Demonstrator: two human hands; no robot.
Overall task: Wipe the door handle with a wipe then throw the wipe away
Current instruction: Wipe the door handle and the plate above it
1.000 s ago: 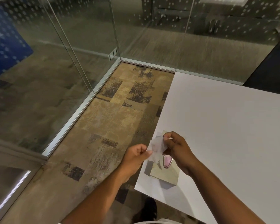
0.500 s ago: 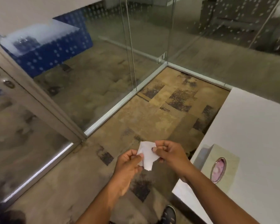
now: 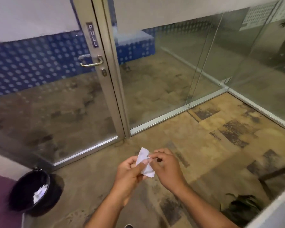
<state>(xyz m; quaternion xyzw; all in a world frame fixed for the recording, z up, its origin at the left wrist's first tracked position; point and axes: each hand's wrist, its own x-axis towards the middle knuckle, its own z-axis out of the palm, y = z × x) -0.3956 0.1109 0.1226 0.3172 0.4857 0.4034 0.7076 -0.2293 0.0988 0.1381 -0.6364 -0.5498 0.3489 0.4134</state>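
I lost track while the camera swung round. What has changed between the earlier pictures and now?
The view turned left, away from the white table and its tissue box, to the glass door: the door handle and a black bin have come into sight. Nothing was let go. As before, the left hand and right hand together hold the white wipe in front of the person.

Dim, warm indoor light with soft shadows. Glass panels [image 3: 171, 76] carry hazy reflections. Edges bow and blur, especially near left.
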